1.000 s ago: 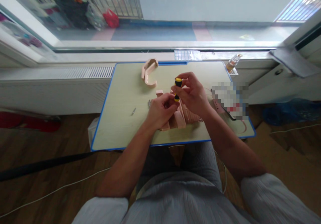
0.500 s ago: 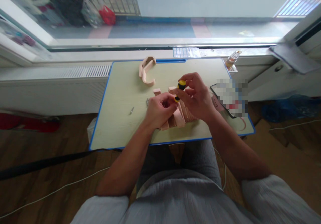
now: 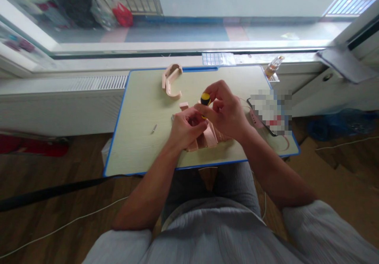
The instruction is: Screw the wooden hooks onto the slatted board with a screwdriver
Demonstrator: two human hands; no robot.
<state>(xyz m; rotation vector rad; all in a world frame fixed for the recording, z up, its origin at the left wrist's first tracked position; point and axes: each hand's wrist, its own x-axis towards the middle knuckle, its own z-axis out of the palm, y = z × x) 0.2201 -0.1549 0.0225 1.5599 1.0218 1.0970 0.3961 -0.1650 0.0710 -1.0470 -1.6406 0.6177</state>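
Observation:
My right hand (image 3: 226,112) grips a yellow and black screwdriver (image 3: 205,99) by its handle, which stands roughly upright. Close against it, my left hand (image 3: 189,126) has its fingers pinched together near the screwdriver's lower end; what they hold is hidden. Beneath both hands lies a group of pale wooden pieces (image 3: 210,135), partly covered by my fingers. A small wooden block end (image 3: 184,106) shows just beyond my left hand. To the left, a loose metal screw (image 3: 154,129) rests on the table. Farther back sits a curved wooden piece (image 3: 173,82).
The pale table (image 3: 133,145) has a blue edge and stands by a window sill. At its right side lie a phone-like device (image 3: 266,116), blurred out, and a pink strap (image 3: 255,118). A glass bottle (image 3: 274,66) stands beyond the back right corner.
My right hand and the screwdriver have shifted slightly left, closer over my left hand. The whole view has also moved a little. The left hand keeps its pinch.

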